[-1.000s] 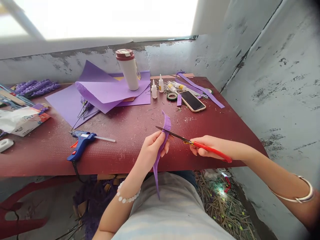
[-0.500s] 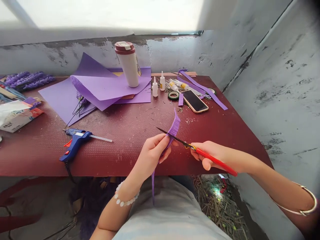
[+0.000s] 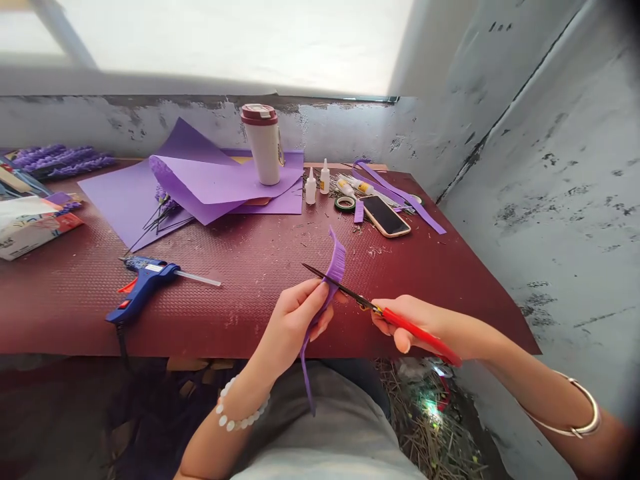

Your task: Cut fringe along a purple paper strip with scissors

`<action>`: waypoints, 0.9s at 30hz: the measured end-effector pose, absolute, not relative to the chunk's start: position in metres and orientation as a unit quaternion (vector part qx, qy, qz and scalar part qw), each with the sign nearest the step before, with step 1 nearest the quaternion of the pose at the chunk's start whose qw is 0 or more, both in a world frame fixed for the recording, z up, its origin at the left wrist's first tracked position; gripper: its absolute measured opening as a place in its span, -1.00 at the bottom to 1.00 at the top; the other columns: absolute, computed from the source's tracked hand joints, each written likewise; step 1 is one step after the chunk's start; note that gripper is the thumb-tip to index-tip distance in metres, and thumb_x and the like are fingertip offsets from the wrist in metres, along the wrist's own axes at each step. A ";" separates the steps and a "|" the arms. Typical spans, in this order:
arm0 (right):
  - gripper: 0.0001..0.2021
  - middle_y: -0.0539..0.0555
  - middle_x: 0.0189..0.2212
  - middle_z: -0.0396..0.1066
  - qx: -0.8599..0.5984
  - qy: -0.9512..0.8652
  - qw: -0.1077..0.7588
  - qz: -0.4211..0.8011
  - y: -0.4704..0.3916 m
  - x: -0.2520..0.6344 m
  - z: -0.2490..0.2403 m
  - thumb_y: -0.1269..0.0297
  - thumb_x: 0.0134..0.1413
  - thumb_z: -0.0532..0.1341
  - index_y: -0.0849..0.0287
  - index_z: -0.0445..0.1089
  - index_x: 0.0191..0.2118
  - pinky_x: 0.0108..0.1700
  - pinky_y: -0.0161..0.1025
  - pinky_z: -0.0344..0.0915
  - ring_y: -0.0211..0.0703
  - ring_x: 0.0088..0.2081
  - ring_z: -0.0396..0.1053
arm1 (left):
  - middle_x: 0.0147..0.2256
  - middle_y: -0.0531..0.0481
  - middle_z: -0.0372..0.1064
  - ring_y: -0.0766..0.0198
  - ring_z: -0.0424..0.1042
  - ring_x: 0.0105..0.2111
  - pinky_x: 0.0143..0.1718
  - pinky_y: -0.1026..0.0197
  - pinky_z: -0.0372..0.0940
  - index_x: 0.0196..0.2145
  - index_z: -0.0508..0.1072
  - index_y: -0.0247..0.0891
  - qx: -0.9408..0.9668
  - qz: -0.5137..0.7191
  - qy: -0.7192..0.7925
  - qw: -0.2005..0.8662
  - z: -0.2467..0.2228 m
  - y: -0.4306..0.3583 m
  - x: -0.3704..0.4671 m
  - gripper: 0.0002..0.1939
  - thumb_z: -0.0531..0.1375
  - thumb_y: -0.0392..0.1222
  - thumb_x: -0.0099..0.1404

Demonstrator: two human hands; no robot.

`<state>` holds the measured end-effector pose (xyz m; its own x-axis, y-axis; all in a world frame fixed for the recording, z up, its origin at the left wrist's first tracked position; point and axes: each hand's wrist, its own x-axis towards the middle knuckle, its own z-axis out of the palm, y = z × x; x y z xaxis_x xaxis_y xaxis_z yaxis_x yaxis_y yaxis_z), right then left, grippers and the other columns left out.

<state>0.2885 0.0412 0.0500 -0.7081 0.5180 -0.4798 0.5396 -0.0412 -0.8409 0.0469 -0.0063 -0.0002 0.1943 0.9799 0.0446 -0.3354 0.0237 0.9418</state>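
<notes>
Between the thumb and fingers of my left hand (image 3: 299,320) is pinched a narrow purple foam or paper strip (image 3: 336,261). Its upper end is cut into a fringe along the right edge, and its tail hangs down below the hand. My right hand (image 3: 407,321) is closed round the red handles of a pair of scissors (image 3: 420,335). The dark blades cross the strip just above my left thumb, with the tips pointing left. Whether the blades are fully closed is hard to make out.
On the dark red table lie a blue glue gun (image 3: 145,283), purple sheets (image 3: 200,183) under a lidded cup (image 3: 265,147), small glue bottles (image 3: 311,187), green tape (image 3: 345,203), a phone (image 3: 385,215) and loose purple strips (image 3: 423,215). A tissue box (image 3: 37,230) stands left; a wall (image 3: 560,200) borders the right.
The camera view has shifted slightly. Both hands, with the strip and scissors, appear a little lower and further left in the picture. The grip of each hand is unchanged.
</notes>
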 end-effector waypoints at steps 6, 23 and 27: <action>-0.74 -0.19 -0.61 0.13 0.368 0.709 0.015 -0.601 0.043 0.293 0.048 0.08 0.30 0.20 0.06 0.19 -0.36 -0.47 -0.24 -0.04 -0.25 -0.51 -0.10 | -0.62 0.15 0.18 0.49 0.09 -0.65 -0.60 0.37 -0.04 -0.27 0.60 -0.33 0.450 0.524 0.349 0.633 -0.003 -0.005 0.052 -0.57 0.23 0.13 0.50; -0.55 -0.19 -0.51 0.18 0.369 0.750 0.080 -0.544 0.040 0.304 0.046 0.03 0.11 0.43 0.02 0.10 -0.26 -0.45 -0.25 -0.03 -0.24 -0.49 0.13 | -0.62 0.15 0.17 0.47 0.07 -0.64 -0.59 0.32 -0.05 -0.29 0.57 -0.31 0.469 0.515 0.352 0.625 -0.007 -0.021 0.055 -0.59 0.21 0.10 0.52; -0.56 -0.19 -0.47 0.30 0.452 0.763 0.089 -0.453 0.036 0.303 0.053 0.10 0.05 0.48 0.03 0.14 -0.29 -0.43 -0.25 0.07 -0.23 -0.47 0.20 | -0.59 0.16 0.19 0.45 0.10 -0.61 -0.56 0.31 -0.02 -0.28 0.49 -0.28 0.463 0.551 0.379 0.581 -0.009 -0.014 0.056 -0.61 0.18 0.10 0.54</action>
